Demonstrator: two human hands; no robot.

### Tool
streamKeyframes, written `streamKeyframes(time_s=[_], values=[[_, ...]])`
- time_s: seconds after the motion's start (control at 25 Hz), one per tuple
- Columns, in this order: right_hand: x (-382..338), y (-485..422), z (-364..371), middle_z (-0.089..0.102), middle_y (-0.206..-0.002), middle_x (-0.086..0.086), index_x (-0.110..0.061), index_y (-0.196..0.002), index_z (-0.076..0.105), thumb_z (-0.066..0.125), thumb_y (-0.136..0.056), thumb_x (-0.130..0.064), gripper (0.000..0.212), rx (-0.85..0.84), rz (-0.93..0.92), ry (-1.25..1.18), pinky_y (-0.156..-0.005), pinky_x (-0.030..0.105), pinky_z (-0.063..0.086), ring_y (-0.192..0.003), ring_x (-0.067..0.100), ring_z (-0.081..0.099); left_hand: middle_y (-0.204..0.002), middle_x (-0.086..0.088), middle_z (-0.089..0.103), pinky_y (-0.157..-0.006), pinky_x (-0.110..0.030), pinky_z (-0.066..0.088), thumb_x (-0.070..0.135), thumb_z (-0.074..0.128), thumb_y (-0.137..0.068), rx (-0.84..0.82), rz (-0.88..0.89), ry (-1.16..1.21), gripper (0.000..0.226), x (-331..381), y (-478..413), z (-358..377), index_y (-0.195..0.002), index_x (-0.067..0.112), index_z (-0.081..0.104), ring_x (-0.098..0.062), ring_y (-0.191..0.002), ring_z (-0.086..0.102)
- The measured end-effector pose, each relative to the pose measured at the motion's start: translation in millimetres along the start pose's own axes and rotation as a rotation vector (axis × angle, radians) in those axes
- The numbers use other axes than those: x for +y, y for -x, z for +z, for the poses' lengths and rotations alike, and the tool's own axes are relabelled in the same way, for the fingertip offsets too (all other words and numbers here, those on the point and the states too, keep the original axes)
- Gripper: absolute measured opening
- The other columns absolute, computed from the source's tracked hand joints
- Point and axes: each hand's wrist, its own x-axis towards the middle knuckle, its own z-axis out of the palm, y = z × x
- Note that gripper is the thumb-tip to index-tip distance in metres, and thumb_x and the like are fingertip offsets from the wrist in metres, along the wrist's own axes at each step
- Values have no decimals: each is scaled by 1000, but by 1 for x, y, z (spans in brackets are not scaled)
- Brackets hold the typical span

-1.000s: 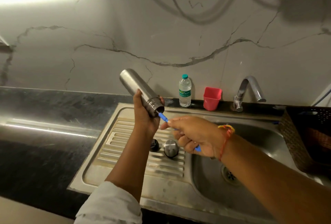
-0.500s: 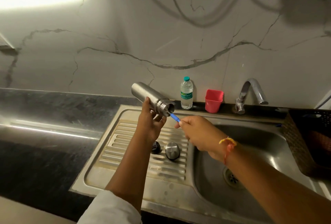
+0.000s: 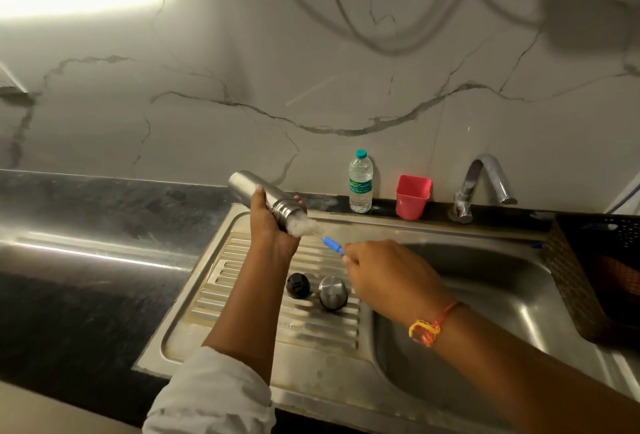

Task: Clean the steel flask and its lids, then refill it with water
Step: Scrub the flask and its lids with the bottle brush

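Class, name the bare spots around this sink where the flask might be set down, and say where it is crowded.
Free: the dark counter left of the drainboard; the ribbed drainboard left of the black lid; the basin. Crowded: the back ledge, with the water bottle, red cup and tap; the two lids, black and steel lid; the basket at right.

My left hand (image 3: 273,225) hides the middle of the flask (image 3: 258,192), my right hand (image 3: 388,277) swallows most of the brush handle (image 3: 332,245), its bristles (image 3: 301,225) blur at the mouth, and the basket (image 3: 595,274) runs off the right edge.
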Motion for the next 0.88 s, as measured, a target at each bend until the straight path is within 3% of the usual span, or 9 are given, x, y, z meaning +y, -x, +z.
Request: streamKeyframes(time_s=[0.12,0.24,0.44,0.56,0.72,0.88], values=[[-4,-17,-3,55,-73,-3,-23,-86,57,44,-101,-25,19,2,98,-92,-48,27,31,-64,14,54,-98,-17,65,-73,-34,60,44,76,-88,-64,24,-52,63,-19,13,7,-130,5,50,-24,-73,67],[-1,-12,2,62,-78,2,-20,-91,63,43,-101,-26,24,-92,117,-161,-51,28,37,-68,18,57,-91,-16,66,-69,-35,60,45,74,-87,-89,58,-19,68,-5,9,12,-135,5,48,-24,-70,67],[0,-18,-4,57,-74,-2,-21,-87,62,42,-103,-31,28,-97,162,-228,-52,27,33,-64,13,51,-94,-16,65,-71,-34,60,46,73,-88,-104,67,-82,67,-11,14,10,-134,6,47,-24,-72,68],[-2,-11,-2,53,-69,-4,-20,-84,62,42,-103,-31,30,-188,147,-266,-52,26,32,-60,11,47,-90,-16,64,-67,-34,60,46,74,-86,-113,44,-47,70,-11,14,9,-136,4,47,-25,-69,67],[-5,-18,-16,58,-75,0,-18,-101,69,45,-102,-30,27,-210,215,-429,-52,26,36,-59,11,48,-93,-17,64,-67,-34,61,48,74,-87,-154,9,-12,70,-23,18,7,-130,0,50,-25,-74,67],[-5,-23,-7,57,-74,-3,-20,-103,66,41,-103,-32,28,-158,242,-519,-52,30,41,-60,12,49,-102,-16,65,-74,-35,60,47,75,-85,-184,-16,-10,72,-28,21,5,-134,2,50,-26,-80,68]])
